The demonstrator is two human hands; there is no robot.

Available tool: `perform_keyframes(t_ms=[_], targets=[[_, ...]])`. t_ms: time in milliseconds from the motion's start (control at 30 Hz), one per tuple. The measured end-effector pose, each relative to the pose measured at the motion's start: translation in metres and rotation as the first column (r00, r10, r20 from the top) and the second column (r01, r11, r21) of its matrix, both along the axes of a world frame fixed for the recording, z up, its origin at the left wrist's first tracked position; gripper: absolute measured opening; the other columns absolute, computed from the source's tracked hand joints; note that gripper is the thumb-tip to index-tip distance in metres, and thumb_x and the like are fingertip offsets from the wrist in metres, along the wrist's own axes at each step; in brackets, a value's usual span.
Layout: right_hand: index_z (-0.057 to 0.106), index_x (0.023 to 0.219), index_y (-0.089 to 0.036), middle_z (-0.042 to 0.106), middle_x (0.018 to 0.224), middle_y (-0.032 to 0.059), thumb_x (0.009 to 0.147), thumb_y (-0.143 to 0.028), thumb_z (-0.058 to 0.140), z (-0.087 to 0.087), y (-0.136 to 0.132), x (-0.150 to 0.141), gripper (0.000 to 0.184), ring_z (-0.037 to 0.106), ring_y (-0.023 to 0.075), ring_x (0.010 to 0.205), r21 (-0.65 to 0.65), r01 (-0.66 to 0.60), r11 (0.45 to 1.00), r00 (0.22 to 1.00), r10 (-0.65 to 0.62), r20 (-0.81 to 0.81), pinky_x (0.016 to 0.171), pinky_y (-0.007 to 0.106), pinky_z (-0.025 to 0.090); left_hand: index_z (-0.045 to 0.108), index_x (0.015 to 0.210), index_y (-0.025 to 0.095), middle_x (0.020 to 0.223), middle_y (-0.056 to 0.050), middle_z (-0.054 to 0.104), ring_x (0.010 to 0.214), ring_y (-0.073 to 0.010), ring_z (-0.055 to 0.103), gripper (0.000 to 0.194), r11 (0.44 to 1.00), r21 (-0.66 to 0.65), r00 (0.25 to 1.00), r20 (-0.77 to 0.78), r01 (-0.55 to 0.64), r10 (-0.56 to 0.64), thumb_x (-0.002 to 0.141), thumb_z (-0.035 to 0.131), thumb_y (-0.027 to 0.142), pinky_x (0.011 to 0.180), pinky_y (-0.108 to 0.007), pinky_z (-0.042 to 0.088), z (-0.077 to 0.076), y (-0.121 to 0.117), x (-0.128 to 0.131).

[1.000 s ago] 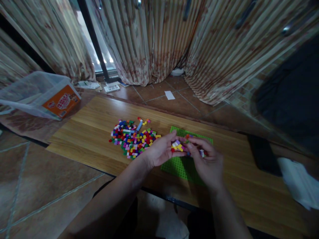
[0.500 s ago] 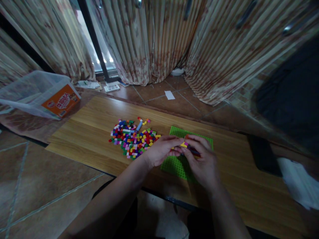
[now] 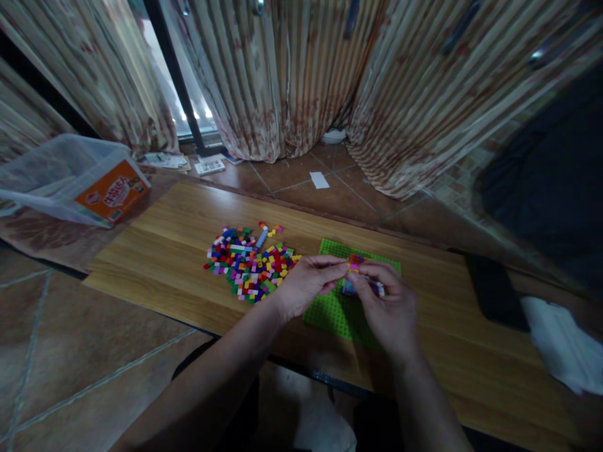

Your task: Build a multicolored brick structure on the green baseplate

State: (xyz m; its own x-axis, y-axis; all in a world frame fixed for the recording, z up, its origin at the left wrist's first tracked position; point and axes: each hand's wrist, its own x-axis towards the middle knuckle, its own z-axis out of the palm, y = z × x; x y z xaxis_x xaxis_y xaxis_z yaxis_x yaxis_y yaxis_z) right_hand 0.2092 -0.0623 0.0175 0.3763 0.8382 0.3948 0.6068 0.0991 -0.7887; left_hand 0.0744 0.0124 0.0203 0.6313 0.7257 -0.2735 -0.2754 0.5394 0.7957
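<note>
Several small toy bricks (image 3: 355, 259), red, orange and pink, are pinched between the fingertips of both hands above the green baseplate (image 3: 325, 311). My left hand (image 3: 308, 281) comes in from the left, thumb and fingers closed on their left side. From the right, my right hand (image 3: 389, 307) grips the same bricks with thumb and forefinger. Blue and white brick parts (image 3: 347, 287) show beneath the right fingers; whether they join the held bricks I cannot tell. Part of the baseplate is hidden by my hands.
A pile of mixed loose bricks (image 3: 245, 263) lies left of the baseplate on the wooden table (image 3: 155, 251). A clear plastic bin (image 3: 56, 169) with an orange label stands past the table's left end. A black flat object (image 3: 499, 292) and white cloth-like item (image 3: 565, 339) lie at right.
The held bricks have turned, so that red and pink faces now show on top and blue and white parts below. Both hands have stayed nearly in place.
</note>
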Motion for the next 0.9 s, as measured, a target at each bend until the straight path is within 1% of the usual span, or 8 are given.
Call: perform_keyframes(t_ms=[133,267,467,567,667,800,900], targets=[[0.070,0.083,-0.023,0.068,0.094,0.0034,0.085,-0.038,0.065,0.001,0.000,-0.001,0.015,0.063,0.0187,0.093,-0.002,-0.014,1.000,0.997,0.014,-0.081,0.084,0.036,0.049,0.071,0.081,0.012,0.059,0.004,0.055,0.048,-0.0025,0.036,0.035,1.000,0.007,1.000,0.030,-0.008,0.007,0.061,0.084,0.037,0.047,-0.023,0.017,-0.001,-0.001,0.002],[0.071,0.086,-0.024,0.069,0.096,0.0037,0.086,-0.036,0.064,0.002,0.000,-0.001,0.014,0.063,0.0191,0.094,-0.021,-0.040,0.999,0.991,0.037,-0.127,0.085,0.037,0.048,0.068,0.082,0.013,0.061,0.005,0.053,0.049,-0.0026,0.036,0.031,0.998,0.065,0.998,0.063,-0.022,0.018,0.065,0.082,0.036,0.047,-0.021,0.019,-0.002,-0.001,0.004],[0.071,0.084,-0.024,0.068,0.093,0.0028,0.085,-0.034,0.065,0.004,-0.001,-0.001,0.012,0.062,0.0187,0.094,-0.029,-0.090,0.996,0.978,0.083,-0.193,0.086,0.036,0.047,0.062,0.082,0.014,0.057,0.007,0.045,0.048,-0.0031,0.033,0.030,0.985,0.167,0.992,0.111,0.039,-0.058,0.074,0.075,0.040,0.047,-0.020,0.022,-0.006,-0.002,0.005],[0.071,0.084,-0.024,0.068,0.094,0.0028,0.085,-0.034,0.065,0.003,-0.002,-0.001,0.011,0.061,0.0191,0.096,-0.039,-0.102,0.994,0.970,0.090,-0.227,0.087,0.037,0.046,0.061,0.083,0.014,0.057,0.007,0.044,0.048,-0.0034,0.033,0.028,0.981,0.187,0.991,0.114,0.042,-0.064,0.077,0.073,0.039,0.047,-0.020,0.022,-0.008,-0.001,0.006],[0.072,0.084,-0.025,0.068,0.096,0.0029,0.085,-0.034,0.064,0.002,-0.002,-0.001,0.012,0.061,0.0195,0.098,-0.052,-0.105,0.993,0.965,0.089,-0.248,0.090,0.038,0.045,0.061,0.082,0.014,0.056,0.007,0.043,0.048,-0.0037,0.032,0.029,0.983,0.180,0.992,0.117,0.034,-0.056,0.076,0.073,0.039,0.047,-0.020,0.022,-0.007,-0.002,0.007],[0.072,0.083,-0.025,0.069,0.095,0.0026,0.084,-0.035,0.064,0.002,-0.002,0.001,0.013,0.061,0.0200,0.098,-0.068,-0.115,0.991,0.955,0.091,-0.281,0.091,0.040,0.046,0.062,0.082,0.013,0.056,0.007,0.043,0.048,-0.0037,0.031,0.031,0.990,0.138,0.991,0.129,0.026,-0.044,0.073,0.075,0.039,0.048,-0.020,0.021,-0.003,-0.003,0.007],[0.073,0.084,-0.025,0.069,0.094,0.0030,0.083,-0.038,0.065,0.003,-0.003,0.009,0.015,0.063,0.0200,0.093,-0.063,-0.043,0.997,0.969,0.026,-0.247,0.087,0.039,0.048,0.062,0.079,0.014,0.060,0.005,0.046,0.051,-0.0043,0.035,0.030,0.995,0.102,0.994,0.113,-0.015,0.003,0.071,0.077,0.039,0.049,-0.019,0.024,-0.001,-0.003,0.006]])
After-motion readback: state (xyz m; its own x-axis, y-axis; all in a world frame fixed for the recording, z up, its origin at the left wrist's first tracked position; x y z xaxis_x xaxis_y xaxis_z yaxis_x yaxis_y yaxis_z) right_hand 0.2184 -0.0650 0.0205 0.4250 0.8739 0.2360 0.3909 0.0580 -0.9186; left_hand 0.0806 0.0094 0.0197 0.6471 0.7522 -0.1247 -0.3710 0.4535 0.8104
